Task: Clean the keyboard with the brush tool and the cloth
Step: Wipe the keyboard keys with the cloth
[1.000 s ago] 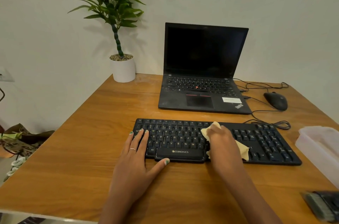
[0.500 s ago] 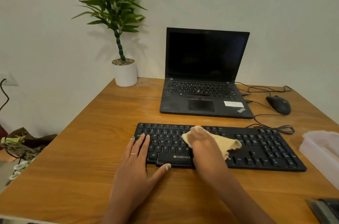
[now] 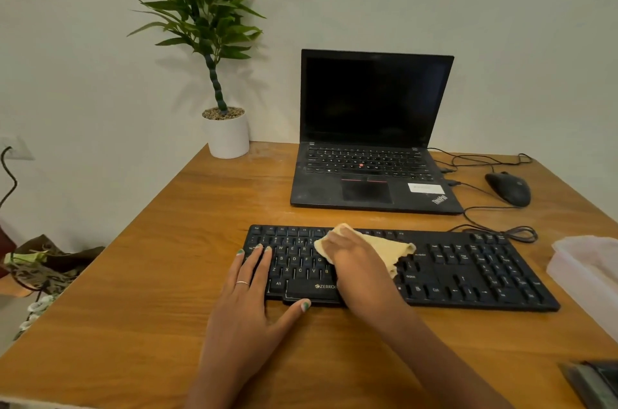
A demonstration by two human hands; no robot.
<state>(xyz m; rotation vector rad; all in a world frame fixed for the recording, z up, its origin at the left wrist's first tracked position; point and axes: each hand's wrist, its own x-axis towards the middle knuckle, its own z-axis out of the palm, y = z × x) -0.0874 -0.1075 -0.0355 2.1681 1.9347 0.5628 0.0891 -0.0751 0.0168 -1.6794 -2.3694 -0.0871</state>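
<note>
- The right hand [image 3: 359,261] presses the cloth [image 3: 396,249] onto the keyboard [image 3: 468,269], fingers laid over it at the upper middle keys; whether they curl into the cloth I cannot tell.
- The left hand [image 3: 249,295] lies flat, fingers straight, on the keyboard's left end, steadying it.
- Judging by this, the cloth wiping is under way, left half in hand.
- The keyboard's right side, keypad included, looks untouched by the cloth for now.
- A dark thing [image 3: 592,382] right of the keyboard, at the near edge, may be the brush; too cropped to tell.

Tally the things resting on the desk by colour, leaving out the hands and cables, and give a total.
Black: 3, keyboard, laptop, mouse
White or clear: 2, plant pot, box
Tan: 1, cloth
Grey: 1, blurred item at the near right corner
Total: 7
</note>
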